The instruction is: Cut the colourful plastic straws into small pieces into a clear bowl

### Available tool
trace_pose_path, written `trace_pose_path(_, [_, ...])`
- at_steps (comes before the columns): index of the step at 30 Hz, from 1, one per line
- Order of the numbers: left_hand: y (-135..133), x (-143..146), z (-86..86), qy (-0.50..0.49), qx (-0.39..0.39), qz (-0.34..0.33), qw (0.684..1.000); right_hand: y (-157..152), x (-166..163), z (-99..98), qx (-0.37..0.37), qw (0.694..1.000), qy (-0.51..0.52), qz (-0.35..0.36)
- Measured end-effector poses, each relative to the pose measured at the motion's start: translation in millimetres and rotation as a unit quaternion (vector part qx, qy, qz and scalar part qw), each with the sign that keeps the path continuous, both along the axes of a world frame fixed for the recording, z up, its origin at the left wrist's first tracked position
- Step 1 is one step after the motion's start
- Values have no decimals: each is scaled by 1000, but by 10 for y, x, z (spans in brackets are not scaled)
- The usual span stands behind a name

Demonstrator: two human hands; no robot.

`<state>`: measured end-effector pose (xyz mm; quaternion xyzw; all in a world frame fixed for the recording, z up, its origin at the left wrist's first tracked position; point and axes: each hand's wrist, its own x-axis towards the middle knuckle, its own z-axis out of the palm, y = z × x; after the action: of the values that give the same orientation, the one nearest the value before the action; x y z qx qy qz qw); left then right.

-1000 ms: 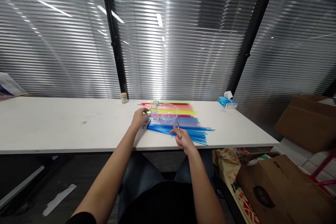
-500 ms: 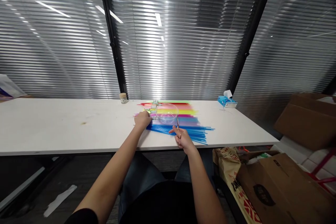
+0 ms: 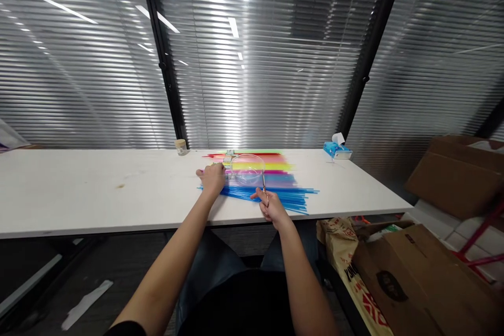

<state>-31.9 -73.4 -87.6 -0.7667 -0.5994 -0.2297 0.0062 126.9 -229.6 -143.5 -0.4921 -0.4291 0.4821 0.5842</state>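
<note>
My right hand (image 3: 271, 207) is closed around the handles of a pair of scissors (image 3: 264, 182), its index finger stretched along them. The blades point away from me and meet the right side of a loop of thin clear line (image 3: 249, 155). My left hand (image 3: 213, 178) is closed at the loop's left side, with the line at its fingers; their tips are partly hidden. Under the loop lie bundles of thin coloured sticks: red (image 3: 271, 154), yellow (image 3: 281, 167), magenta and pale blue. Loose blue sticks (image 3: 295, 200) fan out nearest me, below both hands.
A small jar with a tan lid (image 3: 180, 147) stands at the white table's (image 3: 79, 189) back edge. A blue tissue pack (image 3: 337, 150) sits at the back right. Cardboard boxes (image 3: 429, 273) and a paper bag (image 3: 342, 257) stand right of my legs. Window blinds rise behind the table.
The view has shifted slightly. My left hand has turned a little, its fingers now more visible at the line. My right hand still holds the scissors at the loop.
</note>
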Motion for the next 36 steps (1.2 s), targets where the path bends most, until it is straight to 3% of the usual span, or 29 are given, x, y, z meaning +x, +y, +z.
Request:
trace_pose_path(5, [-64,107,224,-31,47,-53,997,-5,3,-9,4,1000,5,4])
trace_pose_path(9, [-80,252,274,-29,51,-109,992,1,1,-13,6,1000,8,4])
trace_pose_path(14, [-100,376,276,6,-2,-162,987,11,0,-10,5,1000,10,3])
trace_pose_path(20, [-103,444,366,34,-54,-161,985,16,-1,-12,6,1000,10,0])
trace_pose_path(23, [-181,489,338,39,-54,-168,984,16,-4,-13,8,1000,11,-2])
trace_pose_path(29, [-418,453,114,62,-5,-230,971,11,-8,-13,12,1000,13,-7])
trace_pose_path(36, [-391,334,90,79,84,-198,973,-15,-2,15,13,1000,20,-4])
